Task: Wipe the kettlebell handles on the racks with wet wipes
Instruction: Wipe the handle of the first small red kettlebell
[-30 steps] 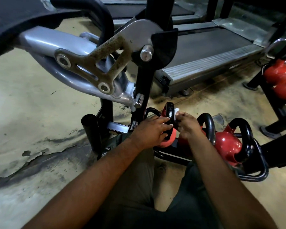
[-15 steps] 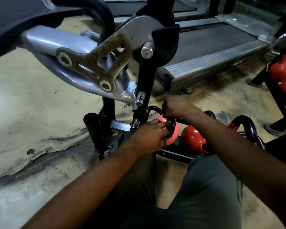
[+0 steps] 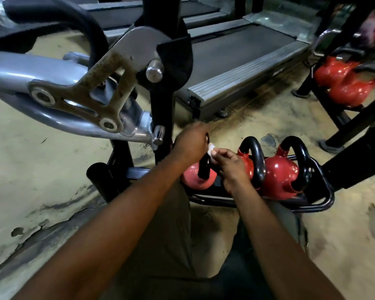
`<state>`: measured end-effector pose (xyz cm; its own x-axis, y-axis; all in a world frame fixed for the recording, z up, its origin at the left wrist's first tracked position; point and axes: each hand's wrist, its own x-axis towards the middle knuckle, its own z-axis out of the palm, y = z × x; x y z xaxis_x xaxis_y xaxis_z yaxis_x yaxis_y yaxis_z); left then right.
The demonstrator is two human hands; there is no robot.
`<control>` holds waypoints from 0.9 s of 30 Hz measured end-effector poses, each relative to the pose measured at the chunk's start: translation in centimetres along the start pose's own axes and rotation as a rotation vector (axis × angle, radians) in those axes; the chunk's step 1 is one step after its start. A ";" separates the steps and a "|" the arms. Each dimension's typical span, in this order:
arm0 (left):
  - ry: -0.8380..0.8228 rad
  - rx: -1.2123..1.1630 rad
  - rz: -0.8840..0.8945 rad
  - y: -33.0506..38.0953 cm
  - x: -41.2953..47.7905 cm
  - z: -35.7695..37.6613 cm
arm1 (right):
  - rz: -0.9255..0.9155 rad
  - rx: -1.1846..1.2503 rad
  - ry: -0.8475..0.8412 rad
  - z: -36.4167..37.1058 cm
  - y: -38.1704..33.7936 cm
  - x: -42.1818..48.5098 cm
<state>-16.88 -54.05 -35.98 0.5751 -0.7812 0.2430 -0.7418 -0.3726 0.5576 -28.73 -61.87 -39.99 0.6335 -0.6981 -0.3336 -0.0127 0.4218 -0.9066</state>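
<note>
Steadying comes first. In the head view, the left hand (image 3: 191, 141) is curled over the top of the handle (image 3: 204, 167) of the leftmost kettlebell (image 3: 198, 180). This is judged to keep the bell from rocking on the low rack (image 3: 312, 207) while it is rubbed. The hand is slightly blurred, so finger detail cannot be read.

The wipe (image 3: 211, 149) is pinched in the fingertips of the right hand (image 3: 233, 165) and pressed to the handle's right side, just below the left hand.

The bell is seated at the rack's left end, handle up. Two next bells (image 3: 279, 178) are lined up beside it to the right, handles upright, presumably left for later passes. More red bells are carried on a far rack (image 3: 336, 114), well apart.

A treadmill (image 3: 236, 57) and a machine arm (image 3: 59, 83) are close behind, so working room is judged tight.
</note>
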 end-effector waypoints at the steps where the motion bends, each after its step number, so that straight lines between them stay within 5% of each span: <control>1: -0.041 0.058 -0.039 0.2 1.9 -0.2 | -0.152 -0.184 0.017 0.0 0.1 -0.3; 6: -0.329 0.337 -0.178 0.8 8.1 -0.7 | -0.940 -1.493 0.153 2.9 0.1 0.0; 10: -0.519 0.402 -0.136 0.0 9.6 -1.7 | -1.021 -1.794 -0.026 4.1 1.1 -0.3; 15: -0.644 0.592 0.043 0.5 10.3 -2.0 | -0.780 -1.118 0.066 0.5 0.9 -1.7; 19: -0.690 0.624 0.114 0.2 10.2 -1.7 | 0.038 -0.048 0.001 1.1 -0.3 -0.5; 21: -0.697 0.623 0.134 0.0 10.2 -1.5 | 0.270 0.258 -0.035 1.7 -0.9 0.4; 27: -0.716 0.613 0.131 0.4 10.4 -1.7 | 0.092 0.016 0.003 -0.6 0.4 -1.6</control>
<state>-10.63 -61.45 -31.91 0.2779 -0.8809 -0.3831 -0.9540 -0.2998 -0.0028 -30.22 -60.91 -39.95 0.6276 -0.6580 -0.4161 -0.0582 0.4933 -0.8679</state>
